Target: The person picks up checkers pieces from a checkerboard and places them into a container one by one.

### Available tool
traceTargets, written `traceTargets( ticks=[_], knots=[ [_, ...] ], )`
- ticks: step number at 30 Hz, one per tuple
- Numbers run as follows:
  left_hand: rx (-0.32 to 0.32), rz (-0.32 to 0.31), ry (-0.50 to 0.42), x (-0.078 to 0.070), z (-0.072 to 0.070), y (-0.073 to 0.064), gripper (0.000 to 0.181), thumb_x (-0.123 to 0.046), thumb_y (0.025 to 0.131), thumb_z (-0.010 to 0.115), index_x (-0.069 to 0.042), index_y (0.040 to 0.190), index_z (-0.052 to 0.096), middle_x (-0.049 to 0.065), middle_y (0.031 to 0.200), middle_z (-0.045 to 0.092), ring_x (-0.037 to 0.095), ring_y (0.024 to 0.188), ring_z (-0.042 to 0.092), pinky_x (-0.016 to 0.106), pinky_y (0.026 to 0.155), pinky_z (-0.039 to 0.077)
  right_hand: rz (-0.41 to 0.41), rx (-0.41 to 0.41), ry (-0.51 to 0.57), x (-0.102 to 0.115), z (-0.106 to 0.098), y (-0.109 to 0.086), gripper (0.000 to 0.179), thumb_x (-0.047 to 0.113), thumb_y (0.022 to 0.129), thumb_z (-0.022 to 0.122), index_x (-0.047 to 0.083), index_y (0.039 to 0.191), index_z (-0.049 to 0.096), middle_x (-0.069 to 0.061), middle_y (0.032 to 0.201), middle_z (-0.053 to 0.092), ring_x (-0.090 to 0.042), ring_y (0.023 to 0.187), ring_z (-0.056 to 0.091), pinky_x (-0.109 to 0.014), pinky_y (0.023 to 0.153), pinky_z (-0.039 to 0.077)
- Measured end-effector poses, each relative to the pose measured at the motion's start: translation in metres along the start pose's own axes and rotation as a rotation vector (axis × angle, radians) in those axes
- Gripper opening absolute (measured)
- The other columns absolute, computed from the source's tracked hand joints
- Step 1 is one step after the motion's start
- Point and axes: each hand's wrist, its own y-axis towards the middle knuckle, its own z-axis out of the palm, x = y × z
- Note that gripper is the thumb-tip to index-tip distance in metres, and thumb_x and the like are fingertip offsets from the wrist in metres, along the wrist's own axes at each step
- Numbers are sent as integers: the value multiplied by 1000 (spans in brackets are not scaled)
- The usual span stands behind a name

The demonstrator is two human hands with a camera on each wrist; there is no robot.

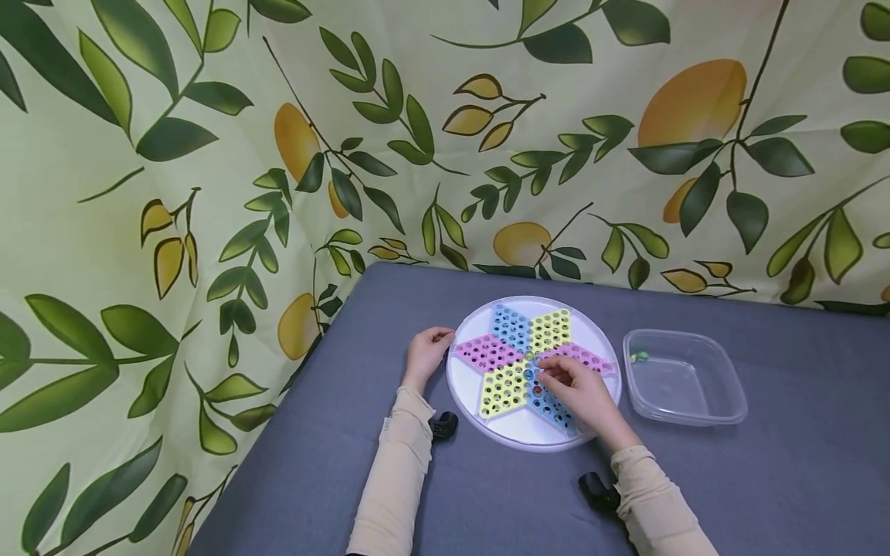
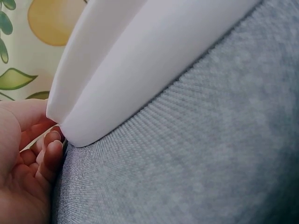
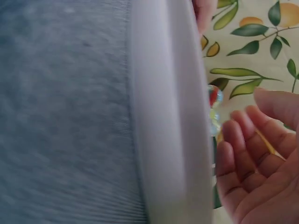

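Note:
A round white Chinese checkers board [image 1: 464,386] with a star of blue, yellow and pink hole fields lies on the cloth. At its left side my left hand [image 1: 426,357] grips the rim, its fingers bent around the edge in the left wrist view. My right hand [image 1: 577,390] is over the board's right half, fingertips close to the middle. Its fingers [image 3: 238,144] are loosely bent and apart in the right wrist view, with nothing seen between them. Several glass marbles sit near the star's centre, among them a red marble [image 1: 538,390].
Right of the board stands a clear plastic container [image 1: 726,394] with a few green marbles [image 1: 640,357] at its left side. A grey-blue cloth [image 1: 514,502] covers the table. Behind and to the left hangs a leaf-and-fruit patterned curtain [image 1: 417,232].

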Motion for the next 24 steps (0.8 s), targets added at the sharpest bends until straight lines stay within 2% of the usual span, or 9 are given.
traceTargets(
  ticks=[15, 24],
  knots=[
    [12, 20, 6, 1, 1, 0, 21, -20, 89, 61, -5, 101, 71, 12, 86, 66, 12, 71, 54, 21, 61, 44, 43, 49, -52, -9, 9, 2, 24, 18, 84, 67, 3, 103, 65, -6, 87, 63, -10, 76, 53, -22, 68, 44],
    [4, 22, -6, 2, -1, 1, 21, -21, 89, 61, -5, 100, 71, 11, 85, 66, 11, 70, 53, 20, 60, 44, -24, 69, -88, -8, 9, 1, 29, 19, 83, 69, 1, 105, 65, -8, 92, 61, -12, 80, 52, -22, 70, 44]
  ],
)
